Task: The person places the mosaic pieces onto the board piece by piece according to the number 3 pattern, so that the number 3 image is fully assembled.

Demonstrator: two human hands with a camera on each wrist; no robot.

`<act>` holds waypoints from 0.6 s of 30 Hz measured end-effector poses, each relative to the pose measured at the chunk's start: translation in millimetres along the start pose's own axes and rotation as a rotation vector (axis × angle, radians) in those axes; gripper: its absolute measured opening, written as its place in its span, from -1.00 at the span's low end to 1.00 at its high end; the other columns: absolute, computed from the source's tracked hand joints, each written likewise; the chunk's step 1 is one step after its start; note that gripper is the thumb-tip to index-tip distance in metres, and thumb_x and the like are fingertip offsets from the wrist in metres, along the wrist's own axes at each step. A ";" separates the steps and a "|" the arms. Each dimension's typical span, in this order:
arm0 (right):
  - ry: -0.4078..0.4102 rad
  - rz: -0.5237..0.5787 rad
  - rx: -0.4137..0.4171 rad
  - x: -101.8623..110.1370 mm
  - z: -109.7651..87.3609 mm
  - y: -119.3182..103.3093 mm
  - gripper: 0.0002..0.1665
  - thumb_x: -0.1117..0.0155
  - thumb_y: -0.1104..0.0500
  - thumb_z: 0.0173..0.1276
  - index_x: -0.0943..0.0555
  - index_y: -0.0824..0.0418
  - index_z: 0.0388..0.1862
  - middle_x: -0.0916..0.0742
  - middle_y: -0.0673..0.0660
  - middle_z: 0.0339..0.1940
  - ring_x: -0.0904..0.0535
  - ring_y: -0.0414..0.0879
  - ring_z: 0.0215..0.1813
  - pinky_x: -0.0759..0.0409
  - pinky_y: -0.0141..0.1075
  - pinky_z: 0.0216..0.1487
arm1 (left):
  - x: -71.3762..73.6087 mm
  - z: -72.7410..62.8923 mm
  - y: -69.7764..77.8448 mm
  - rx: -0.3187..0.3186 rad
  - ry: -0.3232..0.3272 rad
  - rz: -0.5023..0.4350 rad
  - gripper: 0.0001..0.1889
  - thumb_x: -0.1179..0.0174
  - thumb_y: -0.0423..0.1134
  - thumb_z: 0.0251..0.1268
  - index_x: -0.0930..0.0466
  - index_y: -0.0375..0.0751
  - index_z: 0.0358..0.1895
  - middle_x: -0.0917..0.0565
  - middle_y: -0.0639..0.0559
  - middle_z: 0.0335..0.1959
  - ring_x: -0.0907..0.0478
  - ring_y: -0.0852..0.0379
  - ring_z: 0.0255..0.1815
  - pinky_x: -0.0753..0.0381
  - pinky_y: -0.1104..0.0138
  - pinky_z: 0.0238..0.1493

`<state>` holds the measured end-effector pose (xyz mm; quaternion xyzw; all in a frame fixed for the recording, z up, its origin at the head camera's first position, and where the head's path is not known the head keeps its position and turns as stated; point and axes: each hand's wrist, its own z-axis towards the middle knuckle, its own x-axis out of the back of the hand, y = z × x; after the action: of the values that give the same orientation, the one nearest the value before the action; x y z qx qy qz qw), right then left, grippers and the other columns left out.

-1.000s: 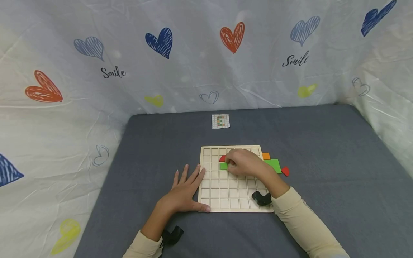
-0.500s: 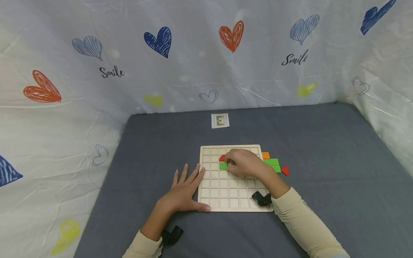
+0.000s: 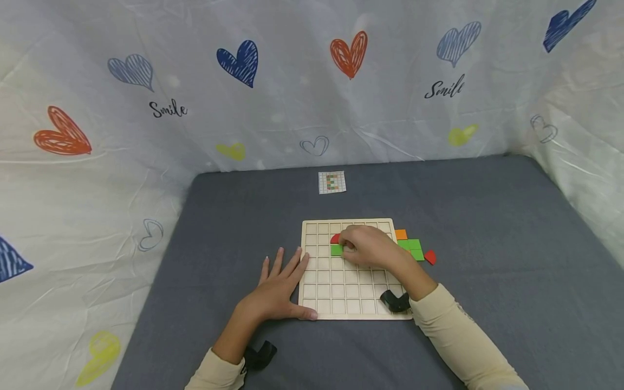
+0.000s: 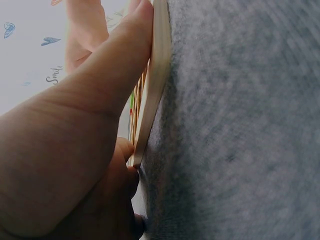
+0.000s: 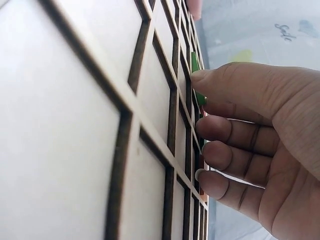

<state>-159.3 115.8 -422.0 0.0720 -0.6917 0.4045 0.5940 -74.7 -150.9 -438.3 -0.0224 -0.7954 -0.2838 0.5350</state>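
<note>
A pale wooden grid board (image 3: 331, 292) lies on the grey table cover. My left hand (image 3: 278, 295) spreads its fingers along the board's left side, thumb on the near left corner; the left wrist view shows the thumb (image 4: 132, 45) against the board's edge. Over the upper middle of the grid is my right hand (image 3: 368, 246), fingers curled down. In the right wrist view its thumb touches a green tile (image 5: 195, 62), with the index finger mostly hidden behind. Left of those fingertips, a red rounded tile (image 3: 335, 238) sits above the green one in the grid.
Right of the board lie an orange tile (image 3: 401, 234), green tiles (image 3: 415, 249) and a red piece (image 3: 430, 257). A small card with a coloured grid pattern (image 3: 332, 182) lies beyond the board. A white curtain (image 3: 292, 108) with hearts stands behind the table.
</note>
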 end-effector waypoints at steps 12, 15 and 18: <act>0.019 -0.002 -0.009 -1.3 -3.6 -0.5 -0.88 -0.25 0.32 0.24 -0.62 0.10 -0.36 -0.50 -0.03 -0.48 -0.37 -0.18 -0.39 -0.31 -0.28 -0.36 | 1.6 -0.8 0.6 0.000 0.000 0.000 0.33 -0.38 0.49 -0.12 0.17 0.01 0.66 0.22 0.02 0.65 0.50 -0.24 0.59 0.49 -0.27 0.42; 0.026 -0.010 0.002 -1.1 -3.2 -0.7 -0.89 -0.27 0.31 0.24 -0.63 0.10 -0.35 -0.51 -0.03 -0.49 -0.37 -0.18 -0.40 -0.32 -0.28 -0.37 | 1.7 -0.9 0.5 -0.001 0.000 -0.005 0.33 -0.38 0.49 -0.12 0.17 0.02 0.66 0.22 0.02 0.65 0.51 -0.24 0.59 0.49 -0.27 0.42; 0.026 -0.030 0.013 -1.2 -2.0 -1.1 -0.92 -0.30 0.29 0.26 -0.64 0.12 -0.36 -0.48 -0.05 -0.51 -0.36 -0.19 -0.42 -0.32 -0.29 -0.38 | 1.5 -0.7 0.7 -0.005 -0.001 -0.009 0.33 -0.38 0.49 -0.11 0.17 0.01 0.66 0.22 0.01 0.65 0.51 -0.24 0.59 0.50 -0.27 0.42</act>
<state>-156.7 115.9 -422.6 0.0807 -0.6802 0.4009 0.6084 -74.6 -151.1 -436.6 -0.0202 -0.7951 -0.2881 0.5333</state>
